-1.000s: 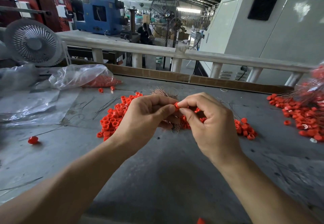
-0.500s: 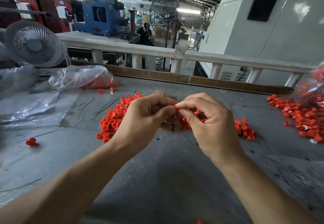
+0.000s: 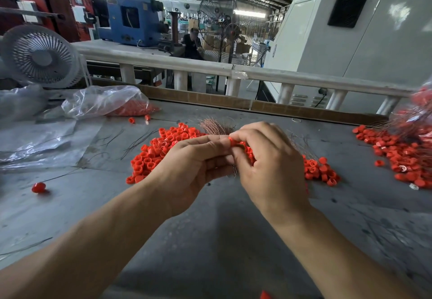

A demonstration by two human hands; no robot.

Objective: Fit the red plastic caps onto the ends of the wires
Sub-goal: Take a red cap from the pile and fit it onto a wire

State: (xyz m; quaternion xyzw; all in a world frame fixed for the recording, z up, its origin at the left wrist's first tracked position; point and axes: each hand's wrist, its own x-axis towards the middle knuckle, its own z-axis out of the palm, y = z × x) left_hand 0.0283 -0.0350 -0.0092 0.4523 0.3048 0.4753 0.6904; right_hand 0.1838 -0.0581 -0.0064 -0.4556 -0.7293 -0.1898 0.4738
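Here, both hands meet above the grey surface (image 3: 210, 240), over a heap of loose red caps (image 3: 161, 151). The left hand (image 3: 187, 170) has its fingers curled, thumb and forefinger pinching at a single red cap (image 3: 232, 141); the right hand (image 3: 271, 165) is curled too, its fingertips (image 3: 236, 136) closed on that same cap from the other side. A bundle of thin coppery wires (image 3: 214, 126) fans out just behind the hands, and strands of it show below, between the two palms; which hand holds the bundle cannot be told. A second heap of caps (image 3: 397, 153) lies well apart at the right edge. To the left sit a clear plastic bag of caps (image 3: 109, 102) and a white fan (image 3: 39, 56), with one stray cap (image 3: 38, 187) near the left forearm.
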